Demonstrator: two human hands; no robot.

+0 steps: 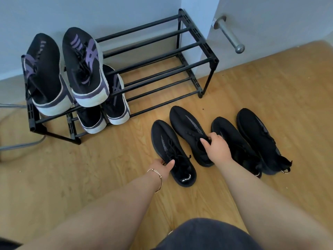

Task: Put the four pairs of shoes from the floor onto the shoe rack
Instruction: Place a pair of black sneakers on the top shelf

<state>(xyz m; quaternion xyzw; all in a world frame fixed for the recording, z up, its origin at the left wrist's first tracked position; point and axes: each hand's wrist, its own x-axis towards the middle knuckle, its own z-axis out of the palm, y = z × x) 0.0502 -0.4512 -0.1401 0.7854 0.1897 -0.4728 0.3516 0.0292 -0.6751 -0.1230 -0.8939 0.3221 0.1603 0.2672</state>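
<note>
With two purple-striped pairs on the shoe rack [198,46], the left hand [163,167] and right hand [217,147] have fingers clamped on the third pair's black sneakers [169,141] on the floor [270,78] before the rack's front edge, so lifting comes next.

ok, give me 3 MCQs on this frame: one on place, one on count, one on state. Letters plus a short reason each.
1. Where on the shoe rack do the purple-striped pairs sit?
A. its left end
B. its right end
C. its middle

2. How many all-black shoes lie on the floor?
A. two
B. four
C. six

3. What is the left hand doing?
A. hanging free
B. gripping a black shoe
C. touching the rack

Key: 1 A, both tiers are filled at the left and bare at the right. 2 B, two pairs lie side by side. 3 B, its thumb and fingers close on the shoe's side; the right hand grips the neighbouring shoe.
</note>
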